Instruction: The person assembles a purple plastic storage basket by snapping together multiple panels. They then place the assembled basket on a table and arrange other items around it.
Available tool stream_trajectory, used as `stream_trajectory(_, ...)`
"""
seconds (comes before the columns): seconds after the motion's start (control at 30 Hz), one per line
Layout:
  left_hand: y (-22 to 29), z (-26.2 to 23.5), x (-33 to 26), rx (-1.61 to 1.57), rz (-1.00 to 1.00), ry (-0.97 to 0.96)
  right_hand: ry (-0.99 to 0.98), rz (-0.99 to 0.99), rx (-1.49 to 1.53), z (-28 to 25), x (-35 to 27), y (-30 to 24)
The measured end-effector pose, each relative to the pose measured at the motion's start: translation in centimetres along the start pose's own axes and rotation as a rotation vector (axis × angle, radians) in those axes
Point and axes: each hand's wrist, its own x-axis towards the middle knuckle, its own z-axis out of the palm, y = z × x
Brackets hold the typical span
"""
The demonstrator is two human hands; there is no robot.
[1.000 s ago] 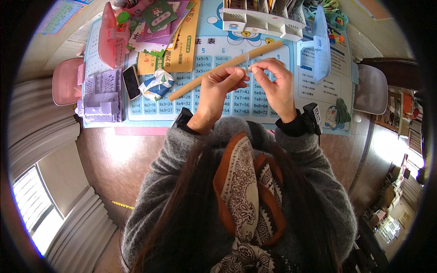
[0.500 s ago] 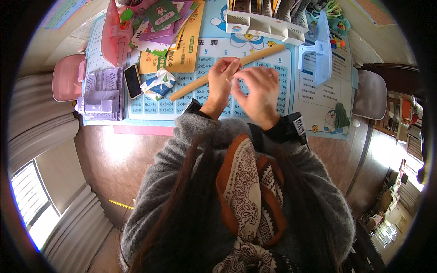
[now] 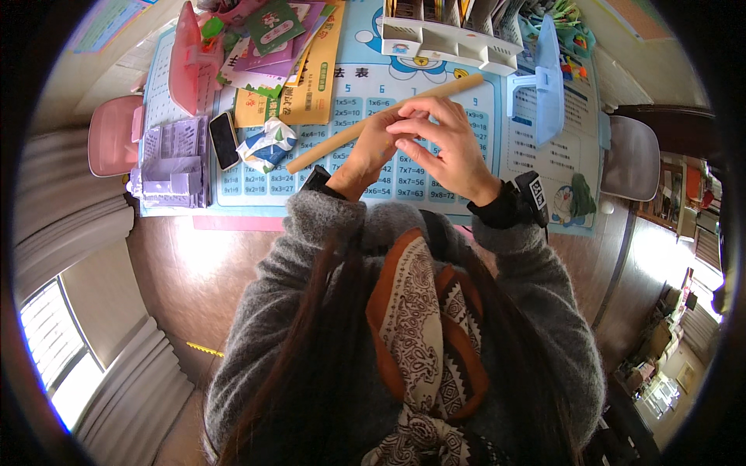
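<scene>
Both forearms are raised from the lower edge and brought together. The left hand (image 3: 373, 147) is curled, its fingers pinched. The right hand (image 3: 443, 147) is laid over it, fingers (image 3: 416, 116) bent and touching the left fingertips.

One view only, from a wide fisheye camera worn on the head, looking steeply down the person's own chest; the orange and cream patterned scarf (image 3: 423, 326) fills the near lower middle, very close to the lens; beyond the scarf, toward the upper edge, lies the table (image 3: 233, 225) under a pale blue printed number mat (image 3: 373, 101), at arm's reach; the hands (image 3: 416, 144) meet just above the scarf, over the mat; left of the scarf the brown wooden floor (image 3: 186, 287) drops well below; straight edges bow toward the dark round rim.
</scene>
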Motion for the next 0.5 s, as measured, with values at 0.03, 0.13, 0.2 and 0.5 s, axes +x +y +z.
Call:
stream_trajectory(0.03, 0.0, 0.1, -0.1, 0.031, 0.007, -0.016, -0.033, -0.013, -0.014, -0.1, 0.1, 0.1)
stream_trajectory(0.13, -0.2, -0.1, -0.3, 0.105, -0.041, -0.036, -0.067, -0.048, 0.003, -0.2, 0.5, 0.2)
stream_trajectory(0.2, -0.8, 0.1, 0.0, 0.065, 0.148, -0.084, -0.055, -0.069, 0.022, -0.1, 0.4, 0.1)
stream_trajectory(0.5, -3.4, -3.3, 0.9, 0.070, -0.149, 0.229, 0.302, 0.209, -0.053, -1.0, -3.8, 13.0)
